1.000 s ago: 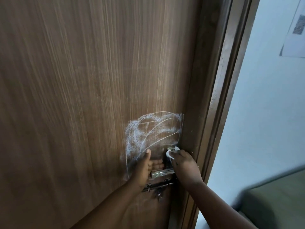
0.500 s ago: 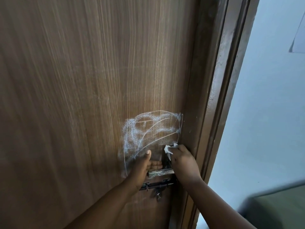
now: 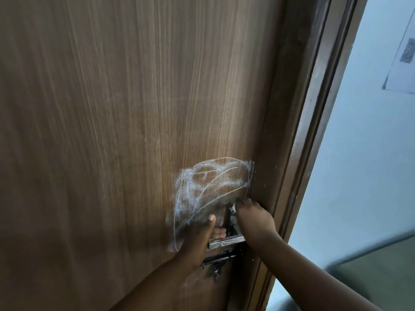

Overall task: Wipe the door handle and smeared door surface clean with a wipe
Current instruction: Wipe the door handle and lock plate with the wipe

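A brown wooden door carries a white chalky smear just above its metal lever handle. My left hand grips the handle's outer end, thumb pointing up against the door. My right hand holds a small white wipe, mostly hidden under its fingers, against the handle's back plate at the smear's lower right corner.
A dark sliding bolt sits just under the handle. The dark door frame runs along the right edge. Beyond it are a pale wall with a paper sheet and a dark surface at lower right.
My right hand with the wipe has shifted slightly up the handle's plate; less of the wipe shows now. The left hand keeps its hold on the handle.
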Available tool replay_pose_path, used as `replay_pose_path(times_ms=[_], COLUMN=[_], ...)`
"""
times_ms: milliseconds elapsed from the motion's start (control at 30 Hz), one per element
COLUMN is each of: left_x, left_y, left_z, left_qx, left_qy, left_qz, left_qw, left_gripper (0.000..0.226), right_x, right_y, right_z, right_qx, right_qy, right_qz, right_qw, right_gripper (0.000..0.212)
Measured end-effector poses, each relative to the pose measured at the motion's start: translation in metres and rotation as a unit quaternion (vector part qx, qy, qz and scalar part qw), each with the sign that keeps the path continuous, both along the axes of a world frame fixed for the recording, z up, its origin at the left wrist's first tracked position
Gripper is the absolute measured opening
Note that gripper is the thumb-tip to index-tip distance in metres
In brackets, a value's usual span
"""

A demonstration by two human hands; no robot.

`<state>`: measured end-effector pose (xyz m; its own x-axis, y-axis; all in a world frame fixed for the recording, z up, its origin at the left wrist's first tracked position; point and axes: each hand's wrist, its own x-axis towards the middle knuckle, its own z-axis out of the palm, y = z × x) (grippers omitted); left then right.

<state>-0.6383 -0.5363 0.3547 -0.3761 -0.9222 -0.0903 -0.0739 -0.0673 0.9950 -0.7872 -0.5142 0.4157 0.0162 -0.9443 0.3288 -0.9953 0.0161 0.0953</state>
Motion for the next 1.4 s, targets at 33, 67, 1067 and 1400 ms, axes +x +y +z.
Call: replay_pose_path(times_ms=[33, 67, 1067, 1400], left_x=[0.001, 0.002, 0.005, -0.001], left_y=[0.0, -0.001, -0.01, -0.008], left_z=[-0.001, -0.002, -0.001, 0.001], left_qx=[-0.003, -0.008, -0.01, 0.01], left_qy=[0.003, 0.007, -0.018, 0.003], left_qz=[-0.003, -0.004, -0.02, 0.006], left_qw=[1.0, 1.0, 1.0, 1.0], left_gripper=[0.06, 0.061, 0.071, 0.065], right_x=[0.001, 0.003, -0.036, -0.014], right_y=[0.0, -0.001, 0.044, 0.013], right_z=[0.001, 0.002, -0.049, -0.051], right_qx=[0.005, 0.009, -0.179, -0.105], right_qy=[0.012, 0.022, -0.353, -0.213], right_qz=[-0.007, -0.013, 0.04, 0.086], right_qw=[1.0, 1.0, 0.917, 0.968], right_gripper=[0.04, 0.038, 0.028, 0.036])
